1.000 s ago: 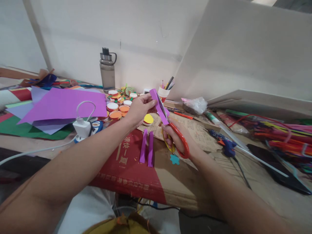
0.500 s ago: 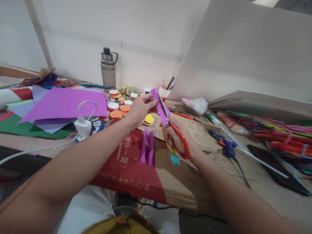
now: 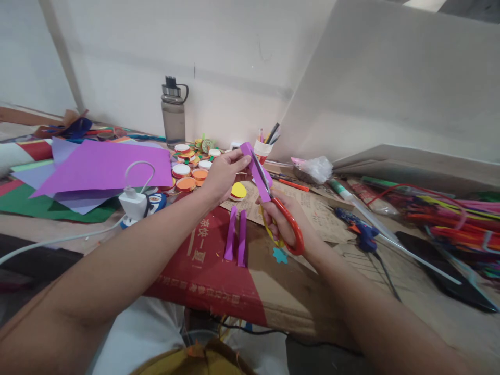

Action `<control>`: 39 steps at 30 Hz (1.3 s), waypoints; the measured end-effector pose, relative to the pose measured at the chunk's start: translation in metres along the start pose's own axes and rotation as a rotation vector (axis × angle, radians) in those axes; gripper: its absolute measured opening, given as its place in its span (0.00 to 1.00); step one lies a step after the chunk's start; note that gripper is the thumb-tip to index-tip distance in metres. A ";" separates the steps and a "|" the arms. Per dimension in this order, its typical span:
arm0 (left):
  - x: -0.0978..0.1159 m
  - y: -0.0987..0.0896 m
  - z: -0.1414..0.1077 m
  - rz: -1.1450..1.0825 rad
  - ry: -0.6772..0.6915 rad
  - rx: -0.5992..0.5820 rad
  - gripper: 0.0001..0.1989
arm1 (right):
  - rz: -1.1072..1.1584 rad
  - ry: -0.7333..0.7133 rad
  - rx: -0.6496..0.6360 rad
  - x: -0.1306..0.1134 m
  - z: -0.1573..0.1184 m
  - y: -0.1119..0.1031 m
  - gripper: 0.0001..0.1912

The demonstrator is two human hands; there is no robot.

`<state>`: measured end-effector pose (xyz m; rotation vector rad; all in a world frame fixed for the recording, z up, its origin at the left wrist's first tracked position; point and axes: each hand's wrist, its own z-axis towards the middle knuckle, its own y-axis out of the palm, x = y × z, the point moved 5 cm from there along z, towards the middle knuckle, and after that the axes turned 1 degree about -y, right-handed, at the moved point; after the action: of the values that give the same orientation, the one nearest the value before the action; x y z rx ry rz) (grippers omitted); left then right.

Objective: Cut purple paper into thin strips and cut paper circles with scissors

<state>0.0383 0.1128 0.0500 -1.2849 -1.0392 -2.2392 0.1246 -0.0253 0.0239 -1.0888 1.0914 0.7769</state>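
Observation:
Between the thumb and fingers of my left hand (image 3: 228, 172) is a piece of purple paper (image 3: 263, 192), held up over the table. My right hand (image 3: 287, 216) grips scissors (image 3: 297, 235) with one red and one yellow handle loop. Their blades lie along the purple paper, pointing up and left toward my left fingertips. Below, two folded purple paper strips (image 3: 231, 234) lie side by side on the red and brown cardboard (image 3: 214, 281). A small turquoise paper shape (image 3: 280, 255) rests just under the scissors.
Left are purple sheets (image 3: 105, 164) and a white plug (image 3: 133, 203) with its cable. Behind stand a water bottle (image 3: 174, 122), several round discs (image 3: 186, 184) and a pen cup (image 3: 264, 149). At right lie a glue gun (image 3: 363, 234), a black phone-like slab (image 3: 429, 265) and pipe cleaners (image 3: 441, 219).
The purple paper and my left fingertips have shifted very slightly left. Both hands keep their hold, and the things on the table stay in place.

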 end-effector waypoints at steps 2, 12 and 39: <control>0.003 -0.004 0.001 0.010 0.008 0.050 0.05 | -0.004 0.004 -0.010 0.001 0.001 0.000 0.14; -0.003 -0.001 0.003 0.016 -0.019 0.037 0.04 | -0.035 -0.041 -0.029 0.007 0.004 -0.001 0.15; 0.002 0.007 -0.002 0.028 -0.024 -0.016 0.00 | -0.109 -0.068 -0.024 0.001 0.002 -0.001 0.09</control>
<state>0.0405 0.1070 0.0546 -1.3283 -1.0079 -2.2212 0.1267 -0.0233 0.0230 -1.1247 0.9596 0.7374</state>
